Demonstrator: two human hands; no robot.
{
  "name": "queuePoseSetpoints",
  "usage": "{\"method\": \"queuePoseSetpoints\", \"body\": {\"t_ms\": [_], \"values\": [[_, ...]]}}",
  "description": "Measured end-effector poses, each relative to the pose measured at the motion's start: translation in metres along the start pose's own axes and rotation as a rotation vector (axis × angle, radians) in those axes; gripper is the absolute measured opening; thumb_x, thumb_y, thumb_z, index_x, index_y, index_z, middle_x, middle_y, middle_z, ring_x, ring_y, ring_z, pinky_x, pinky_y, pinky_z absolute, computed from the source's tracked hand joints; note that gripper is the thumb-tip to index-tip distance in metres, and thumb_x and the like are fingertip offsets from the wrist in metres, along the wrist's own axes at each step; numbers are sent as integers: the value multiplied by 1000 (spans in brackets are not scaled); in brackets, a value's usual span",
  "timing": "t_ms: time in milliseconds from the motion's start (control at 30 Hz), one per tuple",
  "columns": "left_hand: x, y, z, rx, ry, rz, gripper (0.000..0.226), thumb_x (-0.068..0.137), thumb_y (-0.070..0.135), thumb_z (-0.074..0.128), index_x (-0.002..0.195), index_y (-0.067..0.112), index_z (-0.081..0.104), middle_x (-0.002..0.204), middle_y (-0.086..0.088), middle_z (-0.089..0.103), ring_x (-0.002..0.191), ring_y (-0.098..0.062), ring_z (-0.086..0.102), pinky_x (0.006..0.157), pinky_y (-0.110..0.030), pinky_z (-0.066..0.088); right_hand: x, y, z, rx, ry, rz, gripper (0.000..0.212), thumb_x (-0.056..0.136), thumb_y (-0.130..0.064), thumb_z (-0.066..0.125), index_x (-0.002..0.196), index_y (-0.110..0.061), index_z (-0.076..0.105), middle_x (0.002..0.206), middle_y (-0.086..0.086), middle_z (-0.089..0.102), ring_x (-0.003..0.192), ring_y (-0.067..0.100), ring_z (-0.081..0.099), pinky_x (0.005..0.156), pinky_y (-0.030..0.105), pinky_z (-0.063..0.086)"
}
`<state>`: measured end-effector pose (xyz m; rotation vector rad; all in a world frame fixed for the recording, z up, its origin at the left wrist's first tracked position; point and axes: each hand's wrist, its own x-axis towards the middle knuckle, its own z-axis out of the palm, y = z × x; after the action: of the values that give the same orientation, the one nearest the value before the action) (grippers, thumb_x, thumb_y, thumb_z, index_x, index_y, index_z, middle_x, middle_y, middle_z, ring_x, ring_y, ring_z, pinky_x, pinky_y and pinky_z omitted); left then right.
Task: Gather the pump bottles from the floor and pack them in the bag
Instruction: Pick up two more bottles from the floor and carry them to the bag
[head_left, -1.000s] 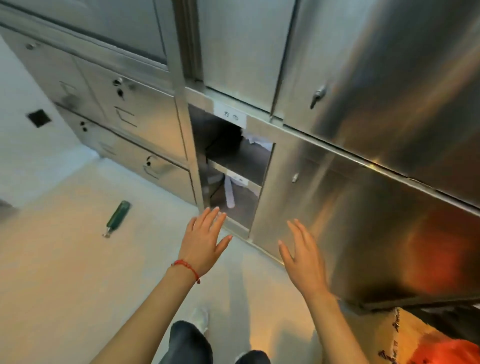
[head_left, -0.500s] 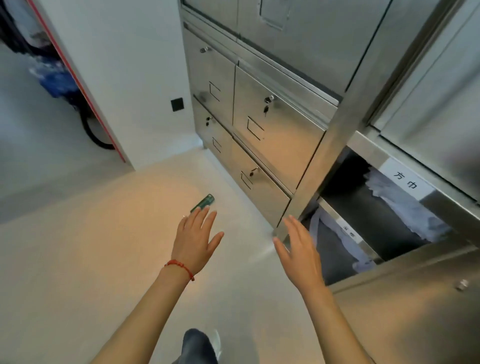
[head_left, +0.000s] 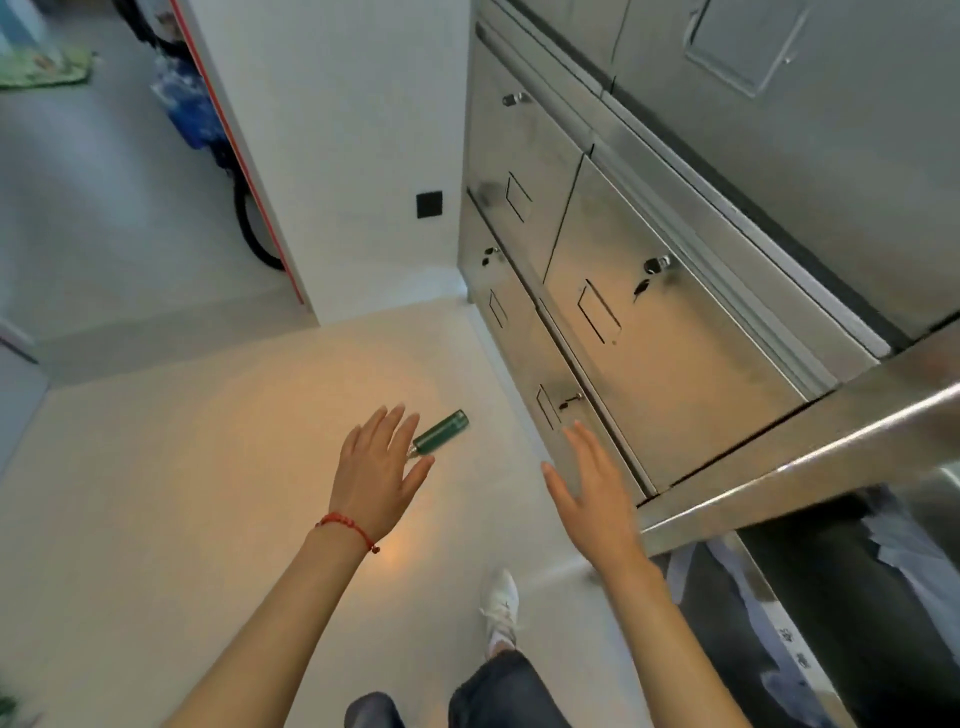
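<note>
Down on the pale floor (head_left: 156, 519) lies a single green pump bottle (head_left: 442, 435), on its side, its silvery pump end pointing toward the person and its flat base toward the far corner where the white wall (head_left: 337, 156) meets the steel cabinet (head_left: 649, 338). It sits near the foot of that cabinet, apart from its lowest drawer front.

Both arms reach forward, palms down. The left hand (head_left: 376, 475), with a red cord bracelet (head_left: 347, 526) at its wrist, hangs over the floor with its fingers (head_left: 395, 431) straight and slightly spread, grasping nothing; from this view the fingertips overlap the bottle's pump end, and whether they touch it cannot be told. The right hand (head_left: 597, 499) is likewise released, fingers straight and together, holding nothing, in front of the cabinet's lower edge.

Below the hands, a white shoe (head_left: 501, 605) and dark trouser legs stand on the floor. At the right, an open compartment of the cabinet holds pale folded cloths (head_left: 914, 551). No bag is in view.
</note>
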<state>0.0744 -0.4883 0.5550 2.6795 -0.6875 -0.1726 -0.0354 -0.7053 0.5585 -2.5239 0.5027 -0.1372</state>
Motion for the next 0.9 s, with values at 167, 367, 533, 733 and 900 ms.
{"method": "queuePoseSetpoints", "body": {"t_ms": [167, 367, 533, 733, 900], "values": [[56, 1, 4, -25, 35, -172, 70, 82, 54, 21, 131, 8, 44, 141, -16, 42, 133, -34, 33, 107, -48, 29, 95, 11, -5, 46, -117, -94, 54, 93, -40, 43, 142, -21, 28, 153, 3, 27, 140, 16, 22, 109, 30, 23], [101, -16, 7, -24, 46, -327, 95, 78, 69, -8, 132, 9, 42, 141, -16, 42, 132, -34, 35, 106, -49, 30, 182, 5, 15, 37, -252, -193, 54, 93, -36, 46, 141, -17, 30, 151, 6, 30, 138, 19, 26, 110, 33, 25], [134, -52, 18, -20, 27, -415, 66, 90, 56, 24, 131, 8, 43, 140, -16, 44, 131, -34, 37, 105, -49, 32, 238, -17, 55, 24, -344, -266, 52, 93, -38, 45, 141, -22, 31, 152, 1, 29, 138, 14, 25, 102, 25, 23], [184, -108, 38, -43, 1, -506, 61, 88, 50, 31, 132, 10, 42, 141, -14, 43, 132, -32, 35, 106, -47, 30, 308, -43, 108, 69, -459, -239, 53, 93, -37, 47, 141, -21, 32, 151, 0, 30, 137, 13, 28, 102, 22, 22], [220, -149, 68, -79, -27, -559, 52, 89, 38, 50, 133, 10, 41, 142, -15, 42, 132, -33, 35, 107, -47, 28, 363, -42, 157, 12, -546, -235, 52, 93, -36, 48, 140, -20, 33, 150, 0, 32, 136, 13, 29, 102, 22, 23]]}}
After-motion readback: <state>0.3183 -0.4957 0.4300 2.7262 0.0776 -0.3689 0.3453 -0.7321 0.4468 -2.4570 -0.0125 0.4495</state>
